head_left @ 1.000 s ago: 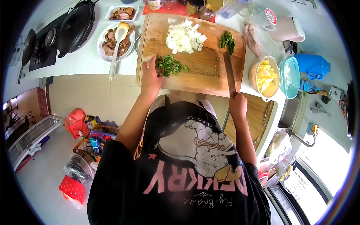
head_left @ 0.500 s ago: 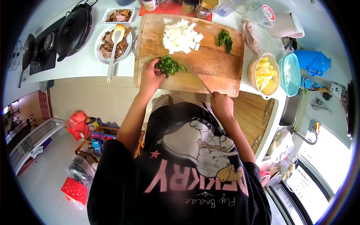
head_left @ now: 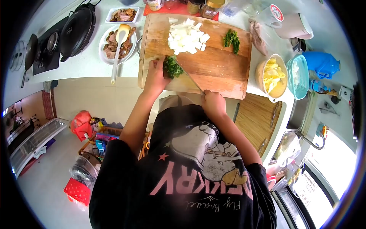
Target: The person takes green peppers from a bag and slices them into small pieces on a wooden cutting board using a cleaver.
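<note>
On the wooden cutting board [head_left: 217, 68], a pile of finely chopped greens [head_left: 173, 68] sits at the left front. My left hand [head_left: 156, 78] curls around the pile's left side, fingers and thumb against it. My right hand [head_left: 212, 102] grips a knife [head_left: 191, 79] at the board's front edge. The knife's blade slants up and left, its tip end touching the pile's right side. White chopped pieces [head_left: 187, 37] are heaped behind the greens. A smaller bunch of green pieces [head_left: 231, 41] lies at the right back of the board.
Left of the board, a plate of meat [head_left: 101, 51] has a spatula [head_left: 117, 57] across it, with a white tray [head_left: 108, 17] behind. A bowl of yellow pieces [head_left: 274, 75] and a turquoise basket [head_left: 298, 91] stand at right. Jars [head_left: 211, 8] line the back.
My right hand and the knife have moved left, bringing the blade against the greens. The pile is now more compact between my left hand and the knife.
</note>
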`<move>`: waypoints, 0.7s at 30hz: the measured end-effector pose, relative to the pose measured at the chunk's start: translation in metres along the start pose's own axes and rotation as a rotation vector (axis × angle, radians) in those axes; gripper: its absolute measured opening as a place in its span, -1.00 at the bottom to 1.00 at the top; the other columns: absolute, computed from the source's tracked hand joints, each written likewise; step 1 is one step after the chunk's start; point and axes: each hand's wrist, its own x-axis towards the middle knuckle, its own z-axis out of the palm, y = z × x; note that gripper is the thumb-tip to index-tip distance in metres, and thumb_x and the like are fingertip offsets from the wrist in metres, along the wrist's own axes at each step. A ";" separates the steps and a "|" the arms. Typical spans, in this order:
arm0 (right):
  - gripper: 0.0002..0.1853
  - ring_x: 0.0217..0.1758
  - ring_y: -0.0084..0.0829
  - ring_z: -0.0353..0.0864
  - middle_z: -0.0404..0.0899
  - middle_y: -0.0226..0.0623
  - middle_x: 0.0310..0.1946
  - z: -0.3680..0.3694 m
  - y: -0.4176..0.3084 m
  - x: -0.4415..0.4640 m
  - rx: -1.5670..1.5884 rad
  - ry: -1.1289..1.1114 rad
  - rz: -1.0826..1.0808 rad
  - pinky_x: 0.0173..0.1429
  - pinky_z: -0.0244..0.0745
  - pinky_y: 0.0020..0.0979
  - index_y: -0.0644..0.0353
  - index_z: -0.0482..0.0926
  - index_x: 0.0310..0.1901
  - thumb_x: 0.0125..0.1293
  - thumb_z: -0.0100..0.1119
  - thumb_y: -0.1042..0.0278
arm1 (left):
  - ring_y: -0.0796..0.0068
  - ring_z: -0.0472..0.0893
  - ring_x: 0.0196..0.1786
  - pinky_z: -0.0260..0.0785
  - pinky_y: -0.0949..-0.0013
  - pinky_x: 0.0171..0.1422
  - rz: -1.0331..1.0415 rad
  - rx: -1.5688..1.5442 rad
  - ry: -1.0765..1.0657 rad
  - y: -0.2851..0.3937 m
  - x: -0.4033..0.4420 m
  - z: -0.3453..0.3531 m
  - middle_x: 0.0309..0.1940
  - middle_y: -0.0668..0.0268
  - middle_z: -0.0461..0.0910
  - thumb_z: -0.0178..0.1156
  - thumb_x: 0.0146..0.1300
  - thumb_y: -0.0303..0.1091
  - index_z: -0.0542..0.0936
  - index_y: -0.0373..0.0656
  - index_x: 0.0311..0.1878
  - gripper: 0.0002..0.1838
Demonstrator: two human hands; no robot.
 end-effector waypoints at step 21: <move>-0.68 -0.36 0.10 0.68 0.62 0.15 -0.50 0.001 -0.039 0.057 0.151 0.078 -0.114 -0.22 0.56 -0.02 0.37 0.63 -0.30 0.33 0.21 0.19 | 0.40 0.60 -0.21 0.51 0.36 -0.07 -0.043 -0.219 0.327 -0.022 -0.011 -0.025 -0.04 0.18 0.52 0.48 0.09 -0.45 0.54 -0.23 0.20 -0.43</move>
